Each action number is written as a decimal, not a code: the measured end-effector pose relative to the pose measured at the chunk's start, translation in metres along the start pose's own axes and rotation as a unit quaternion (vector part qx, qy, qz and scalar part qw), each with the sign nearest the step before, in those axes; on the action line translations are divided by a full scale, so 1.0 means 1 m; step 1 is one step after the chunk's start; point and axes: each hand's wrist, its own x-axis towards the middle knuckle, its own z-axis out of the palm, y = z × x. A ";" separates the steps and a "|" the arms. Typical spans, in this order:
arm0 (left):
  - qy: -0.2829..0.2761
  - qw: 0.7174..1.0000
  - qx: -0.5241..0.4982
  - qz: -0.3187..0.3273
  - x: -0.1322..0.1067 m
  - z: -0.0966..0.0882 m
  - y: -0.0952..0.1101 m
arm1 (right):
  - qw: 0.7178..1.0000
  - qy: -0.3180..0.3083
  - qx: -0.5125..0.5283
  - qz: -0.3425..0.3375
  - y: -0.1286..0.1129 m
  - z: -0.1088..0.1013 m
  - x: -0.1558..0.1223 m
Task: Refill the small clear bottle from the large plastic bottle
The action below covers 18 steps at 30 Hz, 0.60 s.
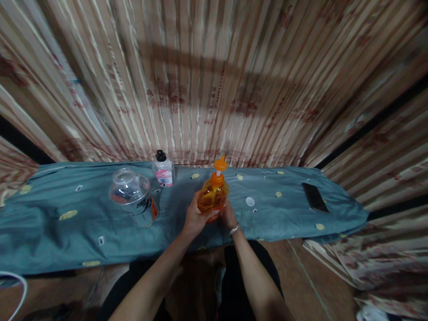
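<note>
Head view: both hands grip an amber pump bottle (214, 194) with an orange pump top (220, 164), held roughly upright over the front half of the cloth-covered table (284, 220), nearer its front edge than its back. The left hand (195, 218) closes around the bottle's left side and front; the right hand (228, 215), a bracelet (234, 229) at its wrist, is closed against the right side. Whether the base touches the cloth cannot be told. To the left stands a clear plastic container (133, 198); behind it, near the back edge, a small black-capped bottle (164, 174). A dark phone (314, 197) lies toward the right end.
</note>
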 end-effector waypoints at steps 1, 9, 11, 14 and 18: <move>0.007 1.000 -0.009 -0.004 0.001 -0.001 0.002 | 1.000 -0.005 0.011 0.007 0.000 0.002 -0.001; 0.041 0.997 -0.058 -0.027 0.000 -0.011 0.033 | 0.983 -0.080 0.133 0.099 -0.008 0.024 -0.019; 0.046 0.996 -0.072 -0.031 0.000 -0.013 0.039 | 0.972 -0.098 0.167 0.132 -0.009 0.031 -0.023; 0.052 0.994 -0.086 -0.034 -0.001 -0.018 0.043 | 0.956 -0.115 0.216 0.162 -0.009 0.041 -0.026; 0.036 0.994 -0.089 -0.050 -0.003 -0.027 0.049 | 0.958 -0.146 0.188 0.163 -0.011 0.041 -0.025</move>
